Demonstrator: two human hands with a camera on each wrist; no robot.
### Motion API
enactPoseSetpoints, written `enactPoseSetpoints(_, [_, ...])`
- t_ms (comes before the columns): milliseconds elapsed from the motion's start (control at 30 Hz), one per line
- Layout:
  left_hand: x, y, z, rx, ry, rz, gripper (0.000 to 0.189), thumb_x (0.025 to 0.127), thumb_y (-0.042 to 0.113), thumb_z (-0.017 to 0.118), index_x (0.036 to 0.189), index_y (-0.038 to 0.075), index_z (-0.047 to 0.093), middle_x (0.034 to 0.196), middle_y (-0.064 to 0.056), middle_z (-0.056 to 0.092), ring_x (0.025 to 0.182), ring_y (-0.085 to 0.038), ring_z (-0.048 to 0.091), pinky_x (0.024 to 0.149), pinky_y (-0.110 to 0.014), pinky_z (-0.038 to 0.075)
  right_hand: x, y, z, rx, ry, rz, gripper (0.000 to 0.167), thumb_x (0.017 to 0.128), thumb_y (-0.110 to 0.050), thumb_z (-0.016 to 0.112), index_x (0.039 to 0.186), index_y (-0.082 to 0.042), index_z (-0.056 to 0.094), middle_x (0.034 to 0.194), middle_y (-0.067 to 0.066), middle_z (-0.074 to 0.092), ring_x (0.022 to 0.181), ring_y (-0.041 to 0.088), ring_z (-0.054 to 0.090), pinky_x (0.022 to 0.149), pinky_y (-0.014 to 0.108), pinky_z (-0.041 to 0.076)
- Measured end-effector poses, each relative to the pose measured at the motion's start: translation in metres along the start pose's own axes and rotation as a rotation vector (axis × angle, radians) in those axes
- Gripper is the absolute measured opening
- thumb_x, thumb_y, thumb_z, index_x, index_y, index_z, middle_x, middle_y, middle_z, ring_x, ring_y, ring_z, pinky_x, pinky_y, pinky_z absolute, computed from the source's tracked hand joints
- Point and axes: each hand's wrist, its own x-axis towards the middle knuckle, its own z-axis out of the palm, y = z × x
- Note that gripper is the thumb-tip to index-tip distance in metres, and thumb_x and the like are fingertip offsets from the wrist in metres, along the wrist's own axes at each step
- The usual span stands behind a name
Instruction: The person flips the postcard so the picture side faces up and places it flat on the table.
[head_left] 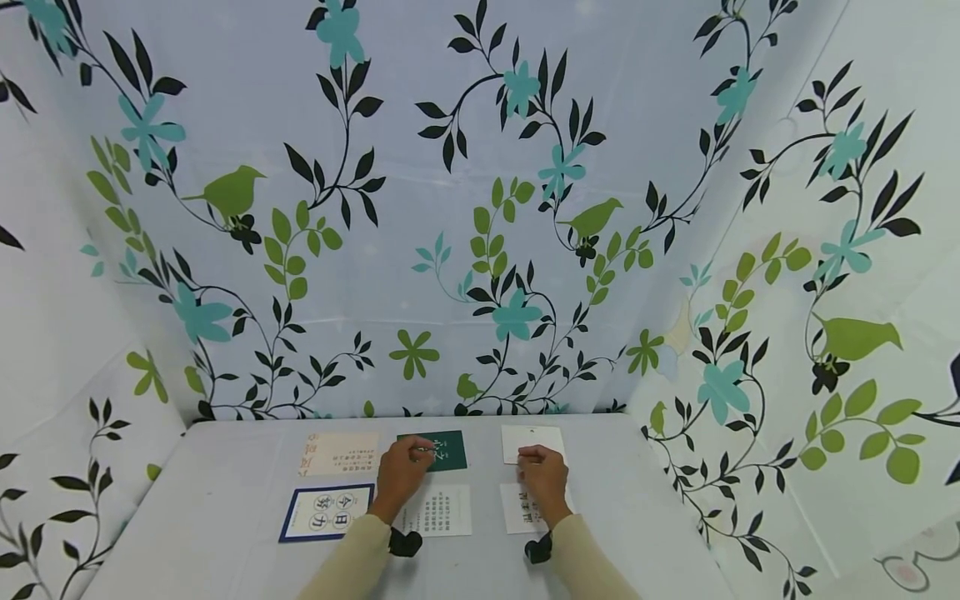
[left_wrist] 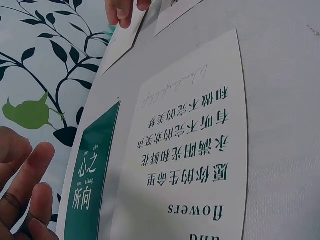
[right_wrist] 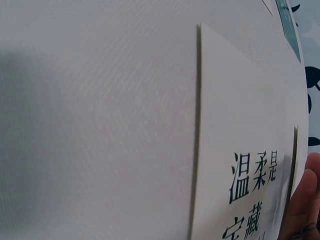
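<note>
My left hand point(head_left: 401, 477) hovers at the left end of a green card point(head_left: 450, 451) with white characters. In the left wrist view its fingers point(left_wrist: 40, 160) are loosely bent with nothing between them. My right hand point(head_left: 545, 483) holds the near edge of a plain white card point(head_left: 517, 437) at the back right; the underside of that grip is hidden. Below this hand lies a white card with dark characters point(right_wrist: 240, 115), partly covered by the hand in the head view. A white card with lines of green text point(left_wrist: 190, 135) lies in front of the green one.
To the left lie a peach card point(head_left: 337, 454) with red print and, nearer me, a blue-bordered card point(head_left: 326, 510). The cards form two rows on the white tabletop point(head_left: 217, 517). A patterned cloth point(head_left: 420, 200) with leaves and birds hangs behind and at the sides.
</note>
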Motion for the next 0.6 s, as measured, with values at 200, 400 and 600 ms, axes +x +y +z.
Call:
enactPoseSetpoints(200, [0.001, 0.004, 0.007, -0.017, -0.013, 0.015, 0.015, 0.093, 0.015, 0.077, 0.107, 0.013, 0.08, 0.089, -0.001, 0.079, 0.085, -0.018, 0.07, 0.081, -0.04, 0.051, 0.005, 0.006, -0.006, 0.004, 0.009, 0.009, 0.012, 0.095, -0.006, 0.075, 0.106, -0.003, 0.079, 0.092, 0.007, 0.077, 0.076, 0.017, 0.07, 0.065, 0.027, 0.059])
enactPoseSetpoints(400, [-0.001, 0.009, 0.014, -0.025, -0.018, 0.051, 0.013, 0.094, 0.014, 0.077, 0.106, 0.014, 0.079, 0.09, -0.001, 0.078, 0.085, -0.017, 0.069, 0.081, -0.041, 0.051, 0.008, 0.005, -0.013, -0.034, 0.03, 0.005, 0.012, 0.095, -0.008, 0.075, 0.105, -0.004, 0.08, 0.091, 0.008, 0.077, 0.075, 0.02, 0.071, 0.064, 0.027, 0.058])
enactPoseSetpoints(600, [-0.004, 0.016, 0.02, -0.025, -0.035, 0.045, 0.011, 0.094, 0.015, 0.076, 0.104, 0.018, 0.078, 0.092, 0.0, 0.077, 0.085, -0.015, 0.067, 0.079, -0.038, 0.051, 0.009, 0.007, -0.02, -0.02, 0.038, 0.004, 0.013, 0.094, -0.006, 0.075, 0.106, -0.002, 0.079, 0.092, 0.01, 0.078, 0.075, 0.019, 0.072, 0.064, 0.027, 0.058])
